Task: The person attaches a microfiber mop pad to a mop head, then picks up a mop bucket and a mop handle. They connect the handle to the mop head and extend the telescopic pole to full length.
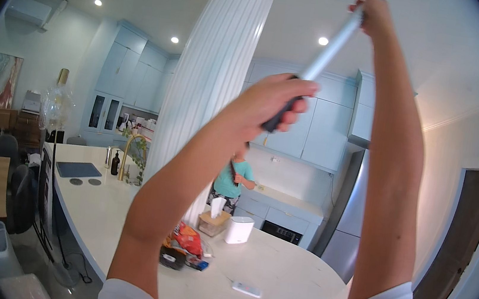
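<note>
Both my arms reach up, holding a light blue pole (333,46) that slants toward the upper right. My left hand (281,102) is wrapped round the black grip (280,118) at the pole's lower end. Higher up, my right hand (374,13) closes round the pole near the top edge of the picture. The pole's far end lies outside the view. Behind my left hand rises a white fluted column (213,74).
Below is a white counter (296,270) with a tissue box (214,223), a white device (239,231), a remote (247,289) and red snack packets (188,239). Another person (231,179) in a green shirt stands beyond it. A fridge (344,222) and a dark door (457,230) are to the right.
</note>
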Demonstrator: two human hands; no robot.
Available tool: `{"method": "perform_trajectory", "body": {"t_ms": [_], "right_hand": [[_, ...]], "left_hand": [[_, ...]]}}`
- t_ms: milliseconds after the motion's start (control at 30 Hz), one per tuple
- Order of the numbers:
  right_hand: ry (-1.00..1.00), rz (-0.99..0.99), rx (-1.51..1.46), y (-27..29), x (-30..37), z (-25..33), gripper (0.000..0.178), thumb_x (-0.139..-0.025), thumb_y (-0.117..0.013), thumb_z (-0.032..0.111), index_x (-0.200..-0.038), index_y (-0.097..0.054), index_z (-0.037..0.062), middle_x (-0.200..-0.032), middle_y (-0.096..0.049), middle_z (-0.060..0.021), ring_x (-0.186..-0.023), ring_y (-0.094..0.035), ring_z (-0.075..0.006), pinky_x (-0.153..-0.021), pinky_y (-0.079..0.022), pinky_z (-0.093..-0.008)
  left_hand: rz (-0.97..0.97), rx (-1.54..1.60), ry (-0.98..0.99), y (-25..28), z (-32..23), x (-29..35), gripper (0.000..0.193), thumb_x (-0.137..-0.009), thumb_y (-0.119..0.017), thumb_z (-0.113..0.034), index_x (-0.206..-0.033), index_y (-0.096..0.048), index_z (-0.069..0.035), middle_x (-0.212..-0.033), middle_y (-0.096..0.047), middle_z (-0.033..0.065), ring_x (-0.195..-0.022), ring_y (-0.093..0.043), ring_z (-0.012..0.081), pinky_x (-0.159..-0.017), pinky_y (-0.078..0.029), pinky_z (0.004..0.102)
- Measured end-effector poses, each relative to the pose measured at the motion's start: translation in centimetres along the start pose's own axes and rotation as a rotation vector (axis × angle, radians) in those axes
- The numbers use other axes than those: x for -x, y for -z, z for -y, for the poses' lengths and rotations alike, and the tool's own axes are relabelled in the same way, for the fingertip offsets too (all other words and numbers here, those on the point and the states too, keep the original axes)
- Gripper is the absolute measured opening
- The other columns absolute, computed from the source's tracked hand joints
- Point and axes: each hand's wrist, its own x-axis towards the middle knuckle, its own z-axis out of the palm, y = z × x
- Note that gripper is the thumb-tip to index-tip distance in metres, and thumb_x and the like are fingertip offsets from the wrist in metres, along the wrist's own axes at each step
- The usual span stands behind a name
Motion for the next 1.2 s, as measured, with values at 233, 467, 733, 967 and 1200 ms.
{"method": "perform_trajectory", "body": {"t_ms": [233,467,733,967,1200], "right_hand": [[-0.134,-0.034,-0.235,-23.0,10.0,-7.6,0.050,-0.073,-0.049,0.000,-0.114,-0.021,0.0005,-0.084,-0.046,-0.0204,-0.060,-0.053,-0.0262,-0.037,-0.050,-0.0390],[-0.311,0.173,-0.107,-30.3,14.7,-12.3,0.069,-0.078,-0.042,0.005,-0.136,-0.004,0.0073,-0.105,-0.049,-0.0282,-0.061,-0.060,-0.0279,-0.038,-0.047,-0.0364],[-0.295,0.281,-0.257,-17.7,15.9,-14.0,0.077,-0.077,-0.049,0.007,-0.137,0.000,0.0131,-0.080,-0.045,-0.0109,-0.047,-0.045,-0.0165,-0.038,-0.044,-0.0289],[-0.431,0.209,-0.194,-0.6,25.0,-7.5,0.063,-0.088,-0.044,0.016,-0.138,-0.006,0.0223,-0.079,-0.047,-0.0077,-0.046,-0.048,-0.0127,-0.039,-0.043,-0.0260],[-0.387,0.013,0.008,9.0,25.4,-3.0,0.055,-0.091,-0.036,0.021,-0.138,-0.008,0.0257,-0.068,-0.042,-0.0030,-0.042,-0.043,-0.0080,-0.035,-0.040,-0.0224]], "left_hand": [[-0.270,0.045,0.040,18.0,0.8,11.0,0.018,-0.086,-0.050,-0.024,-0.089,-0.050,-0.006,-0.057,-0.043,-0.0040,-0.041,-0.036,0.0026,-0.035,-0.029,0.0171],[-0.380,0.195,0.046,23.3,5.4,15.1,0.019,-0.087,-0.048,-0.025,-0.090,-0.049,-0.007,-0.057,-0.042,-0.0029,-0.039,-0.036,0.0048,-0.035,-0.031,0.0193],[-0.290,0.130,0.268,12.9,10.8,10.0,0.017,-0.087,-0.048,-0.025,-0.088,-0.039,-0.010,-0.056,-0.039,-0.0007,-0.039,-0.038,0.0088,-0.035,-0.033,0.0239],[-0.025,0.017,0.227,-1.0,16.6,10.7,0.017,-0.085,-0.050,-0.014,-0.093,-0.038,-0.005,-0.061,-0.045,0.0031,-0.046,-0.048,0.0105,-0.043,-0.041,0.0235],[0.286,0.390,0.343,-8.5,17.8,8.2,0.025,-0.082,-0.059,-0.018,-0.095,-0.042,-0.005,-0.063,-0.050,0.0022,-0.052,-0.052,0.0083,-0.049,-0.041,0.0207]]}}
